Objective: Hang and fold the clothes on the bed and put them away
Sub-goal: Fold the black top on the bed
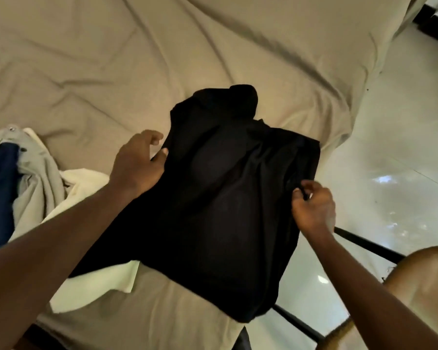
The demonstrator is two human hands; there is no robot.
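Bed sheet (pixel 111 59), tan and wrinkled, fills the upper and left parts of the frame and lies bare above the hands; its right border drops away along a diagonal toward the glossy pale floor (pixel 395 152) at right. Black garment (pixel 225 198) lies at centre frame, partly folded, its right side at the sheet's border and its lower corner hanging past it over a dark frame bar (pixel 369 245). Left hand (pixel 139 165) rests on the garment's left margin, fingers loosely spread and thumb touching the cloth. Right hand (pixel 314 208) pinches the garment's right margin between thumb and fingertips. White cloth (pixel 86 198) extends from under the garment's lower left. Heap of grey and blue clothes (pixel 15 178) sits at the left edge of the frame, apart from both hands.
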